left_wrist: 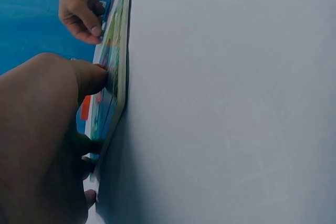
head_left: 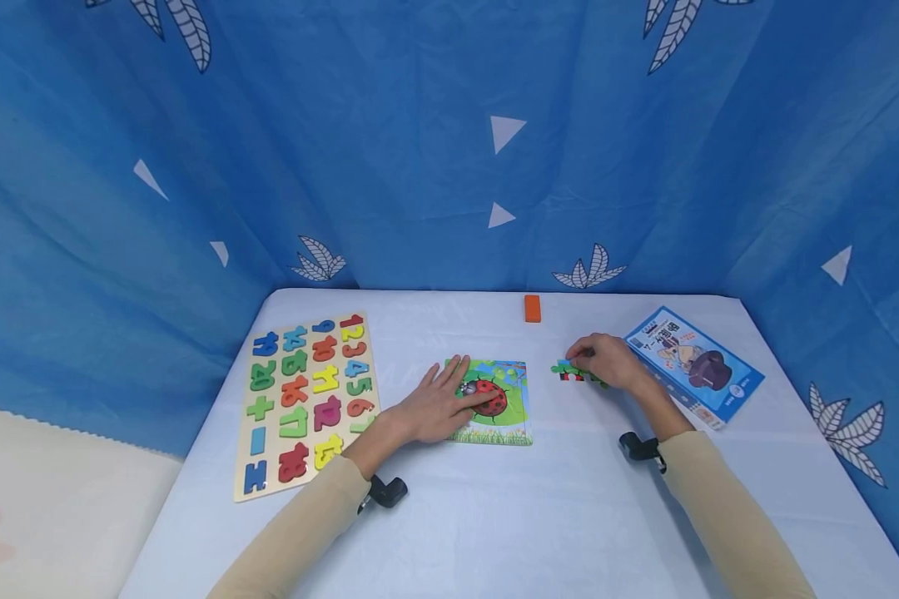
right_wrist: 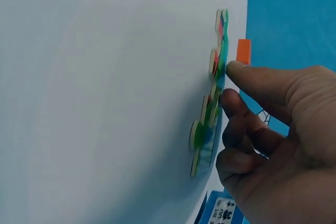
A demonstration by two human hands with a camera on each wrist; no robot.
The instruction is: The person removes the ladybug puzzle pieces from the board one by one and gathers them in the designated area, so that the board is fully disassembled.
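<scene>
My left hand (head_left: 438,408) lies flat over the left part of a ladybug picture puzzle (head_left: 505,424), fingers spread and thumb across the ladybug. In the left wrist view the thumb (left_wrist: 94,77) rests on the puzzle's face near its edge. To the right, my right hand (head_left: 607,359) bends down over a small cluster of green, red and black jigsaw pieces (head_left: 567,376). Its thumb and index fingertips hold the cluster's far edge in the right wrist view, with the other fingers curled. Part of these pieces (right_wrist: 196,135) is hidden under the hand in the head view.
A wooden number board (head_left: 273,428) with colourful digits and signs lies at the left. An orange block (head_left: 533,309) sits near the table's back edge. A blue and white box (head_left: 697,366) picturing a hat lies right of the right hand. Blue curtains surround the table.
</scene>
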